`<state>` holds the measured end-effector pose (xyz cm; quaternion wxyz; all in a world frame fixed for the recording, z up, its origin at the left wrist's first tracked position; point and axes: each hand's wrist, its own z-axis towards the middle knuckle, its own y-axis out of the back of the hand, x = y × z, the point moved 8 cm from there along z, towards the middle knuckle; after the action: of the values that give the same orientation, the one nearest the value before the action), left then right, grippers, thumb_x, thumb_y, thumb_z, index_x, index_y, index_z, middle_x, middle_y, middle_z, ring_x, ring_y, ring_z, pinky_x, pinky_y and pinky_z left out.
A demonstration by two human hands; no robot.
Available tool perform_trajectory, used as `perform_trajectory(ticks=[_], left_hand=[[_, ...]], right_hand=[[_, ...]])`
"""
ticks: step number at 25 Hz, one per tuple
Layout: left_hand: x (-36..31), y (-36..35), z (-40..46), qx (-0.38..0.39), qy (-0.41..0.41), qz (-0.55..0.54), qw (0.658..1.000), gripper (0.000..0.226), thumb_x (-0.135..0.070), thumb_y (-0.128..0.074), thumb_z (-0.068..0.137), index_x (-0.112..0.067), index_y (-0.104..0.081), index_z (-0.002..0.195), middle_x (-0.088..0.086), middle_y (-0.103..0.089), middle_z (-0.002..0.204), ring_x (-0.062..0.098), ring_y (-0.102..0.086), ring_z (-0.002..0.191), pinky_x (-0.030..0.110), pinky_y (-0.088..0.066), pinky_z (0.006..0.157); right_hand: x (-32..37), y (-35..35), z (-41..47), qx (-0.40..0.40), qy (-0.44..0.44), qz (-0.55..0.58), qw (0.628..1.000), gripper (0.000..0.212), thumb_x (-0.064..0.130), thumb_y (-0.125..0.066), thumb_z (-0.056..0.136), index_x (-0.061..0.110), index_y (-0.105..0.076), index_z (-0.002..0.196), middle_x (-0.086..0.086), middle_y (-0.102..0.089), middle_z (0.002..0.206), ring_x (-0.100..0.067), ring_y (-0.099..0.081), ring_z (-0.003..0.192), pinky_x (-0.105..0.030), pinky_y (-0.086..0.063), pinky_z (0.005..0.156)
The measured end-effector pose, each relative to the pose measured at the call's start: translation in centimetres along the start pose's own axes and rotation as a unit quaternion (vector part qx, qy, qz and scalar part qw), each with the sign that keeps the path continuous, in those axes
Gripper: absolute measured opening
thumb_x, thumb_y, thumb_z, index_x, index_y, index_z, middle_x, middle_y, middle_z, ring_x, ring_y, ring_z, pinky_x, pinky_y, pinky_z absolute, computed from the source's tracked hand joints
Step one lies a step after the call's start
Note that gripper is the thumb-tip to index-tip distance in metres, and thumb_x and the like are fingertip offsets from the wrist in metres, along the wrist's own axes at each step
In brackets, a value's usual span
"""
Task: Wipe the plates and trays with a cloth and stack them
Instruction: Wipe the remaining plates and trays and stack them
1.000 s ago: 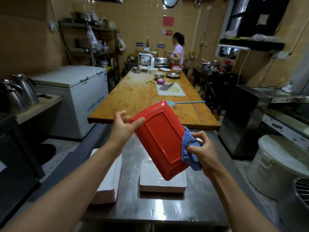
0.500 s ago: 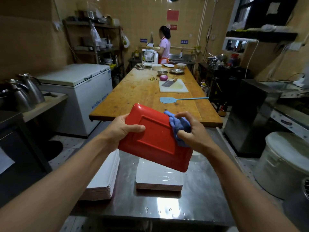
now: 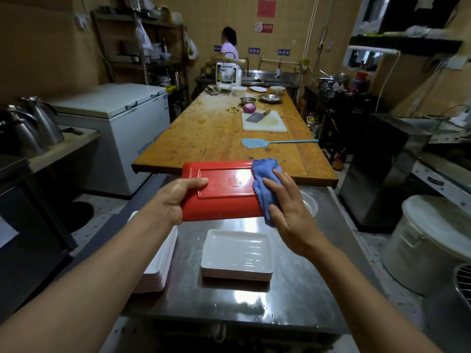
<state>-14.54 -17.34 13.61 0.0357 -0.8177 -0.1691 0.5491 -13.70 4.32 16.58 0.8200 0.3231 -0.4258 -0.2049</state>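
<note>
I hold a red rectangular tray (image 3: 224, 192) upside down and nearly level above the steel table (image 3: 300, 289). My left hand (image 3: 175, 200) grips its left end, thumb on top. My right hand (image 3: 288, 212) presses a blue cloth (image 3: 266, 184) flat against the tray's right end. Below the tray, a stack of white square plates (image 3: 237, 256) rests on the table. A second stack of white trays (image 3: 158, 268) sits at the table's left edge, partly hidden by my left forearm.
A long wooden table (image 3: 204, 138) runs ahead with a blue fly swatter (image 3: 257, 143), cutting board (image 3: 265, 122), cleaver, onion and bowls. A person (image 3: 229, 45) stands at the far sink. A white chest freezer (image 3: 117, 123) is at left, a white lidded bin (image 3: 430, 240) at right.
The tray has turned from tilted on its corner to nearly level, long side across. My right hand with the cloth moved from the tray's edge onto its upturned underside at the right end.
</note>
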Motion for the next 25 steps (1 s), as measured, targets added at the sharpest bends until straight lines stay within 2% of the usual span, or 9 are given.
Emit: perform_trajectory(ticks=[3,7,11,13,16,18,20,22,25], left_hand=[[0.7,-0.2,0.0,-0.012,0.012,-0.009,1.0,0.006,-0.008,-0.064,0.081,-0.012,-0.062,0.085,0.008,-0.068,0.058,0.022,-0.065,0.046,0.04,-0.055,0.049],[1.6,-1.2,-0.3,-0.011,0.016,-0.044,0.999,0.006,-0.011,-0.06,0.087,-0.009,-0.061,0.092,0.014,-0.065,0.077,0.026,-0.062,0.063,0.044,-0.053,0.077],[1.7,-1.1,-0.5,-0.001,-0.029,-0.096,0.995,0.019,-0.017,-0.055,0.092,-0.006,-0.06,0.106,0.014,-0.064,0.082,0.02,-0.065,0.058,0.03,-0.056,0.055],[1.5,-0.1,-0.6,-0.003,-0.051,-0.11,0.993,0.014,-0.017,-0.056,0.091,-0.006,-0.061,0.099,0.011,-0.067,0.074,0.018,-0.067,0.054,0.029,-0.056,0.05],[1.4,1.6,-1.0,-0.014,-0.061,-0.107,0.992,0.017,-0.017,-0.061,0.088,-0.009,-0.062,0.103,0.012,-0.068,0.079,0.02,-0.067,0.056,0.039,-0.058,0.056],[1.4,3.0,-1.3,-0.03,-0.063,-0.105,0.992,0.027,-0.015,-0.064,0.084,-0.012,-0.06,0.11,0.015,-0.068,0.087,0.025,-0.068,0.063,0.045,-0.055,0.061],[1.5,4.8,-1.6,-0.046,-0.061,-0.108,0.991,0.029,-0.014,-0.067,0.082,-0.014,-0.06,0.11,0.015,-0.069,0.088,0.028,-0.068,0.067,0.045,-0.055,0.057],[1.7,6.5,-1.8,-0.056,-0.057,-0.11,0.991,0.027,-0.014,-0.068,0.081,-0.015,-0.061,0.108,0.014,-0.07,0.088,0.028,-0.069,0.067,0.043,-0.057,0.052],[2.2,8.6,-2.0,-0.072,-0.051,-0.098,0.991,0.028,-0.015,-0.066,0.083,-0.012,-0.062,0.11,0.014,-0.07,0.09,0.029,-0.068,0.074,0.043,-0.058,0.056]], right_hand=[[0.4,-0.9,-1.0,-0.03,0.023,-0.116,0.993,0.056,0.022,-0.044,0.085,0.014,-0.04,0.14,-0.005,-0.029,0.152,-0.023,-0.017,0.143,-0.028,-0.007,0.116],[4.1,-4.1,-0.9,-0.033,0.077,-0.218,0.972,0.054,0.033,-0.04,0.087,0.018,-0.043,0.139,-0.008,-0.042,0.145,-0.033,-0.032,0.137,-0.041,-0.01,0.112],[7.2,-7.3,-0.3,-0.021,0.089,-0.194,0.977,0.054,0.04,-0.034,0.089,0.02,-0.046,0.137,-0.007,-0.043,0.144,-0.032,-0.033,0.136,-0.042,-0.012,0.111],[7.6,-7.6,0.6,-0.014,0.087,-0.182,0.979,0.056,0.043,-0.03,0.088,0.023,-0.045,0.138,-0.005,-0.041,0.146,-0.029,-0.03,0.138,-0.04,-0.01,0.112],[6.8,-7.6,2.6,-0.006,0.053,-0.173,0.984,0.057,0.047,-0.021,0.089,0.031,-0.034,0.143,0.003,-0.025,0.155,-0.021,-0.015,0.144,-0.04,-0.004,0.114],[5.0,-7.3,3.5,-0.003,0.0,-0.171,0.985,0.052,0.044,-0.026,0.095,0.034,-0.027,0.145,0.005,-0.016,0.157,-0.019,-0.009,0.145,-0.04,-0.005,0.115],[3.1,-7.1,3.7,0.003,-0.05,-0.15,0.987,0.05,0.037,-0.031,0.099,0.03,-0.023,0.147,-0.003,-0.016,0.156,-0.023,-0.015,0.143,-0.04,-0.016,0.114],[1.7,-7.4,3.2,0.008,-0.09,-0.07,0.993,0.05,0.03,-0.029,0.099,0.023,-0.022,0.148,-0.01,-0.029,0.148,-0.025,-0.028,0.134,-0.034,-0.029,0.103],[0.8,-8.0,2.5,-0.032,-0.165,0.143,0.975,0.036,0.025,-0.034,0.101,0.023,-0.04,0.136,-0.003,-0.051,0.112,-0.018,-0.055,0.103,-0.033,-0.047,0.079]])
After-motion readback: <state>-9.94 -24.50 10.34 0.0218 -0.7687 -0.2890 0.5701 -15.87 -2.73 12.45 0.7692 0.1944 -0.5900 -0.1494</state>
